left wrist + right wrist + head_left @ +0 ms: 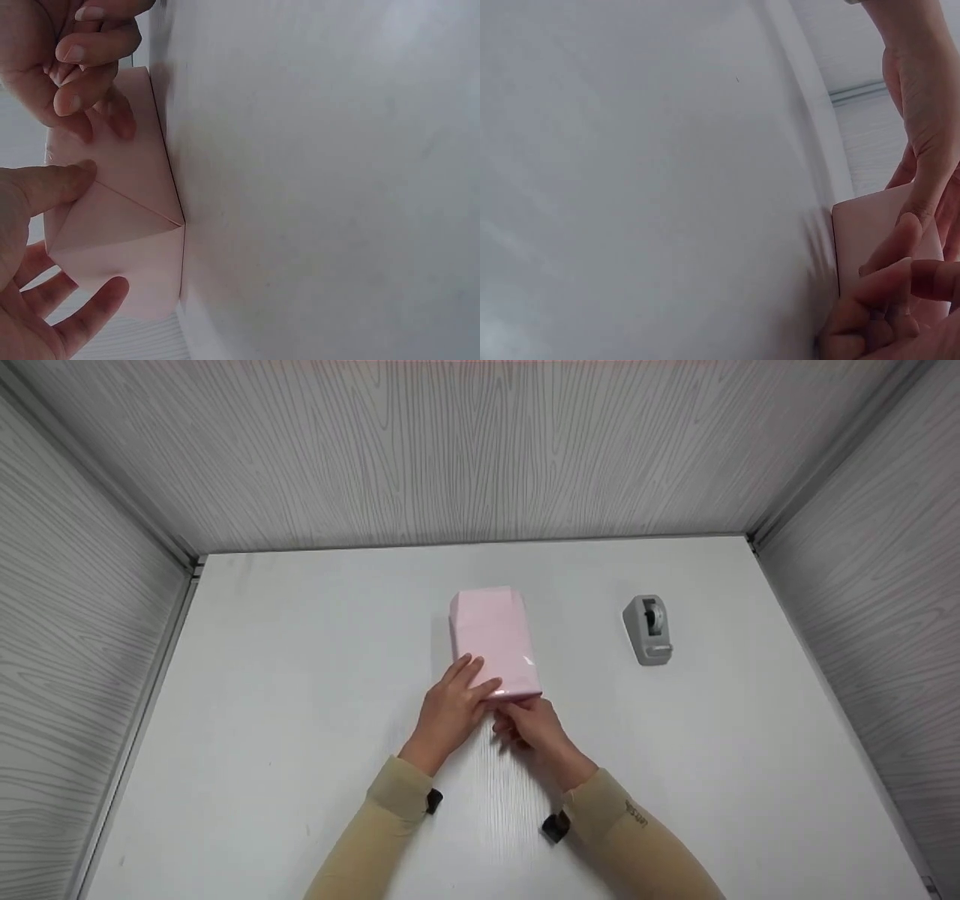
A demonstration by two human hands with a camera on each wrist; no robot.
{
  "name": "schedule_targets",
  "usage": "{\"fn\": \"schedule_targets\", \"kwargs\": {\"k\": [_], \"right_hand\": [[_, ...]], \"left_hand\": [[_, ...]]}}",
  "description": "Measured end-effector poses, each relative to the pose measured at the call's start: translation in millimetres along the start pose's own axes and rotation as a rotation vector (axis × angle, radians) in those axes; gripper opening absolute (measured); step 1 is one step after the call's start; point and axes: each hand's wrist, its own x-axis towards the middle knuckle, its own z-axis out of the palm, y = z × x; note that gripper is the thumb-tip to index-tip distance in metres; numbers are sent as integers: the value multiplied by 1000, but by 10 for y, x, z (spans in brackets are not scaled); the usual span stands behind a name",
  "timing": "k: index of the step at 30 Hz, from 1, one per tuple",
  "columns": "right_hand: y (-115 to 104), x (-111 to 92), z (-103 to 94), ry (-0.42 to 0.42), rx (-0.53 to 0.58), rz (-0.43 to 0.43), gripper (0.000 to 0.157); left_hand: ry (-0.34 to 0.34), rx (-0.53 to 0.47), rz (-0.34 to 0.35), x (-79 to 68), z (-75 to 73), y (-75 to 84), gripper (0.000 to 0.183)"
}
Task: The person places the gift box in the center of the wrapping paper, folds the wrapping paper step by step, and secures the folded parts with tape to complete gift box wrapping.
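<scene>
A box wrapped in pink paper [491,630] lies on the white table, one end towards me. My left hand [450,709] holds its near left corner, fingers spread over the top and side. In the left wrist view the left thumb [75,176] presses on the near end, where a folded triangular flap [120,214] meets a diagonal seam. My right hand [534,727] is at that same end, two fingertips against the paper beside the left thumb and the other fingers curled. I cannot tell whether the right fingers pinch anything.
A grey tape dispenser [649,630] with a roll in it stands to the right of the box. Wood-grain panels [480,450] border the white table [300,660] at the back and on both sides.
</scene>
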Motion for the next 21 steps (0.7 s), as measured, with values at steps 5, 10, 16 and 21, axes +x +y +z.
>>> {"fn": "schedule_targets", "kwargs": {"k": [5, 10, 16, 21], "right_hand": [[-22, -41, -170, -57, -62, 27, 24], [-40, -67, -443, -14, -126, 47, 21], [-98, -42, -704, 66, -122, 21, 25], [-200, 18, -770, 85, -115, -52, 25]], "left_hand": [[-9, -10, -1, -5, 8, -14, 33], [-20, -86, -10, -20, -28, -65, 42], [-96, -265, -79, -40, -85, -147, 42], [-92, -336, -148, -12, -95, -174, 37]]}}
